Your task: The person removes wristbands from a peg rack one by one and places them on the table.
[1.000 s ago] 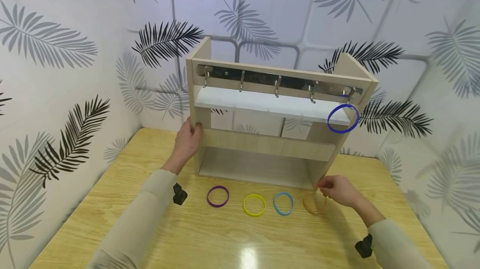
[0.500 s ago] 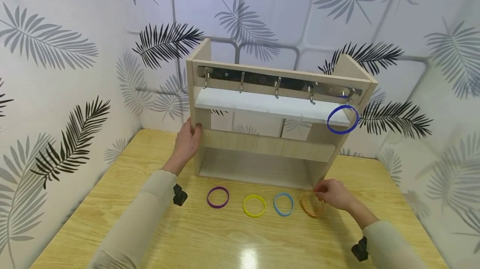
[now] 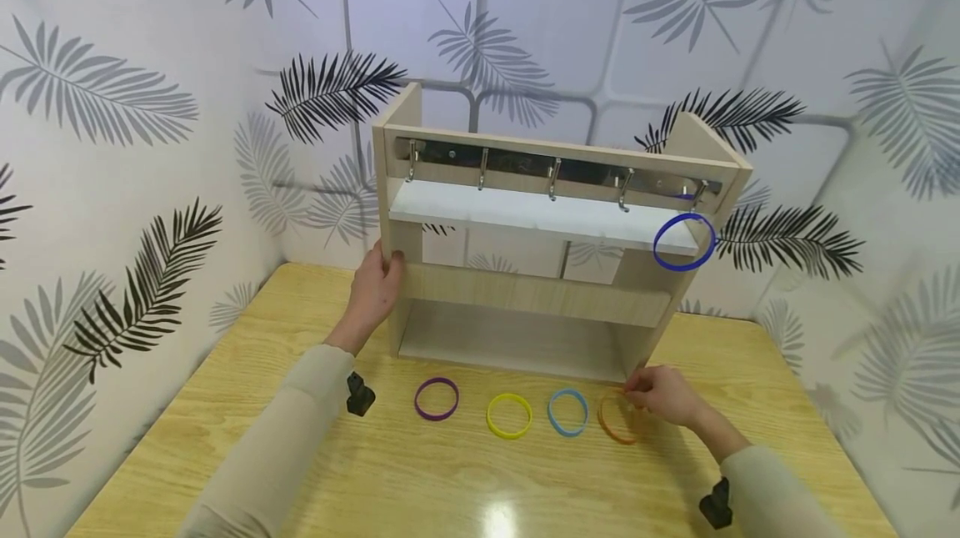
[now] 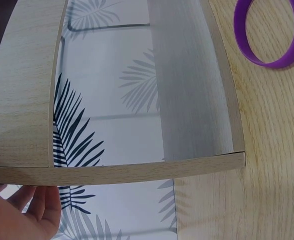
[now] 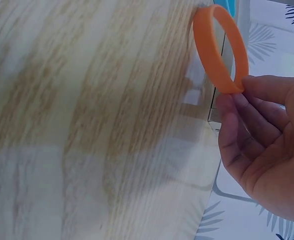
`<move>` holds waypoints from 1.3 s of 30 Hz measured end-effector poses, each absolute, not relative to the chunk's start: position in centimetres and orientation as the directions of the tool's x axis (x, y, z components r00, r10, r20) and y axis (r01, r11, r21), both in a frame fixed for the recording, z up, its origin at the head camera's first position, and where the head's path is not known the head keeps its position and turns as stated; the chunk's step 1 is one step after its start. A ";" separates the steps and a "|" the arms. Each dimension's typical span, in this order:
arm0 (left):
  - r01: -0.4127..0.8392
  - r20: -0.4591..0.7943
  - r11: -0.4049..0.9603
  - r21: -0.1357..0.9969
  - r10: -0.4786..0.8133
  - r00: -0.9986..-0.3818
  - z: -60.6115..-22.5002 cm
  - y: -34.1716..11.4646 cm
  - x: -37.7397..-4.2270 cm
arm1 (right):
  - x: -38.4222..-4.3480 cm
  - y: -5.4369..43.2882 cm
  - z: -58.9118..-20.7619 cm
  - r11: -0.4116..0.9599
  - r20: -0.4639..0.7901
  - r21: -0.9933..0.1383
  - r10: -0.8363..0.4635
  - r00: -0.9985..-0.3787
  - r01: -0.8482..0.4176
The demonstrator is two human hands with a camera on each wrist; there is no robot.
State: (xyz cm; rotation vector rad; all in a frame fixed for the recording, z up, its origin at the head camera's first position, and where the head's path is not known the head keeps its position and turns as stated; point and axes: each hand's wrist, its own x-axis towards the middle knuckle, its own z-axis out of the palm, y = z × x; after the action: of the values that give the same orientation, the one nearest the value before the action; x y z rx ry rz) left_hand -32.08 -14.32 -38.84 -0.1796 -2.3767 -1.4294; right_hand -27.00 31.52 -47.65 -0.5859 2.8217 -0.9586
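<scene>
An orange silicone wristband is pinched between the thumb and fingers of my right hand, low over the table by the rack's right foot. My left hand grips the left side panel of the wooden rack; in the left wrist view its fingers curl at the panel's edge. A row of metal hooks runs along the rack's top board. From the rightmost hook hangs a dark blue wristband. Left of the orange band, a light blue wristband, a yellow one and a purple one lie in a row.
The rack stands at the back of a wood-grain table. Leaf-patterned walls rise behind it and on both sides. A white shelf sits inside the rack under the hooks.
My right hand has shifted slightly left and toward me, and the orange wristband has tilted up with it. My left hand stays on the rack's side.
</scene>
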 end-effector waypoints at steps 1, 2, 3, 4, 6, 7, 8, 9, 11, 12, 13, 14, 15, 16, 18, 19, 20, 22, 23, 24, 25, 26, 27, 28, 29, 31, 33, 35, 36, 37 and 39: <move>0.289 0.366 0.480 0.828 -0.074 -0.928 -38.9 -14.3 -32.1 | -27.0 31.5 -47.7 0.726 0.024 -0.607 -0.389 -0.921 -0.323; 0.287 0.364 0.480 0.829 -0.072 -0.929 -38.9 -14.3 -32.1 | -26.9 31.5 -47.8 0.726 0.025 -0.607 -0.389 -0.921 -0.323; 0.286 0.361 0.480 0.829 -0.071 -0.930 -38.9 -14.3 -32.1 | -26.9 31.5 -47.8 0.727 0.025 -0.607 -0.388 -0.921 -0.322; 0.285 0.359 0.480 0.830 -0.070 -0.931 -38.9 -14.3 -32.1 | -26.8 31.5 -47.9 0.728 0.025 -0.605 -0.388 -0.921 -0.323; 0.277 0.351 0.479 0.833 -0.071 -0.934 -39.0 -14.3 -32.1 | -26.7 31.5 -48.1 0.729 0.022 -0.603 -0.392 -0.920 -0.325; 0.277 0.351 0.478 0.833 -0.070 -0.934 -39.0 -14.3 -32.1 | -26.7 31.6 -48.1 0.730 0.021 -0.601 -0.393 -0.919 -0.326; 0.275 0.349 0.477 0.835 -0.070 -0.935 -39.0 -14.3 -32.0 | -26.7 31.6 -48.3 0.731 0.022 -0.598 -0.394 -0.919 -0.328; 0.276 0.349 0.476 0.835 -0.070 -0.934 -39.0 -14.3 -32.0 | -26.7 31.6 -48.4 0.730 0.019 -0.601 -0.395 -0.918 -0.326; 0.278 0.350 0.476 0.834 -0.069 -0.934 -39.0 -14.3 -32.0 | -26.6 31.6 -48.6 0.724 0.014 -0.609 -0.398 -0.917 -0.323; 0.279 0.352 0.477 0.833 -0.070 -0.933 -39.0 -14.3 -32.1 | -26.7 31.6 -48.6 0.723 0.017 -0.609 -0.399 -0.917 -0.326; 0.281 0.355 0.480 0.831 -0.070 -0.932 -39.0 -14.4 -32.1 | -26.7 31.6 -48.7 0.723 0.015 -0.612 -0.395 -0.919 -0.321; 0.280 0.356 0.482 0.830 -0.070 -0.932 -39.0 -14.4 -32.1 | -26.7 31.6 -48.8 0.722 0.016 -0.614 -0.394 -0.919 -0.320; 0.280 0.356 0.484 0.829 -0.070 -0.932 -39.0 -14.3 -32.1 | -26.7 31.6 -48.8 0.719 0.014 -0.618 -0.393 -0.919 -0.317; 0.278 0.355 0.486 0.829 -0.072 -0.932 -39.0 -14.3 -32.2 | -26.7 31.6 -48.8 0.719 0.015 -0.619 -0.392 -0.920 -0.316; 0.275 0.353 0.488 0.829 -0.074 -0.933 -39.1 -14.4 -32.2 | -26.7 31.5 -48.9 0.721 0.017 -0.617 -0.388 -0.921 -0.315; 0.273 0.351 0.488 0.829 -0.075 -0.933 -39.1 -14.3 -32.2 | -26.7 31.5 -48.8 0.721 0.017 -0.618 -0.387 -0.922 -0.314; 0.271 0.350 0.487 0.830 -0.077 -0.934 -39.0 -14.4 -32.2 | -26.7 31.5 -48.8 0.721 0.018 -0.618 -0.386 -0.922 -0.314; 0.269 0.347 0.483 0.833 -0.079 -0.934 -39.0 -14.4 -32.2 | -26.6 31.5 -48.7 0.729 0.029 -0.603 -0.384 -0.923 -0.322; 0.267 0.346 0.482 0.834 -0.080 -0.935 -39.0 -14.4 -32.2 | -26.5 31.4 -48.7 0.736 0.039 -0.591 -0.382 -0.923 -0.330; 0.266 0.345 0.480 0.836 -0.082 -0.935 -39.0 -14.4 -32.2 | -26.5 31.4 -48.6 0.742 0.048 -0.578 -0.384 -0.922 -0.339; 0.264 0.343 0.480 0.837 -0.084 -0.935 -39.0 -14.4 -32.2 | -26.4 31.3 -48.5 0.749 0.057 -0.564 -0.386 -0.921 -0.348; 0.262 0.342 0.479 0.838 -0.085 -0.936 -39.0 -14.4 -32.2 | -26.3 31.3 -48.5 0.754 0.066 -0.551 -0.388 -0.919 -0.358; 0.261 0.340 0.477 0.839 -0.086 -0.937 -39.0 -14.4 -32.2 | -26.2 31.3 -48.3 0.761 0.072 -0.536 -0.390 -0.918 -0.365; 0.259 0.338 0.476 0.840 -0.086 -0.937 -39.0 -14.4 -32.2 | -26.1 31.3 -48.2 0.762 0.079 -0.528 -0.396 -0.915 -0.375; 0.258 0.336 0.476 0.841 -0.087 -0.938 -39.0 -14.4 -32.2 | -26.0 31.3 -48.0 0.762 0.088 -0.524 -0.397 -0.913 -0.382; 0.257 0.336 0.474 0.842 -0.087 -0.938 -38.9 -14.4 -32.2 | -25.8 31.4 -47.6 0.757 0.105 -0.522 -0.399 -0.911 -0.392; 0.259 0.337 0.473 0.842 -0.088 -0.937 -39.0 -14.4 -32.2 | -25.6 31.6 -47.0 0.748 0.132 -0.526 -0.398 -0.908 -0.404; 0.262 0.341 0.475 0.840 -0.087 -0.936 -39.0 -14.3 -32.2 | -25.4 31.7 -46.2 0.742 0.157 -0.536 -0.382 -0.911 -0.404; 0.263 0.343 0.476 0.839 -0.087 -0.935 -39.0 -14.3 -32.2 | -25.2 31.8 -45.7 0.741 0.172 -0.535 -0.374 -0.911 -0.405; 0.265 0.346 0.478 0.838 -0.087 -0.934 -39.0 -14.3 -32.2 | -25.1 31.8 -45.3 0.745 0.190 -0.530 -0.362 -0.913 -0.406; 0.271 0.352 0.480 0.835 -0.087 -0.932 -39.0 -14.3 -32.2 | -24.9 31.9 -44.3 0.747 0.220 -0.525 -0.343 -0.913 -0.407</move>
State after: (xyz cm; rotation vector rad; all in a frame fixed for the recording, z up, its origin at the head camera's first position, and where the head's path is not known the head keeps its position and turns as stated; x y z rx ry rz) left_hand -32.25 -14.30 -38.97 -0.1544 -2.3834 -1.4361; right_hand -24.90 31.87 -44.29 -0.6548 3.0388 -0.9542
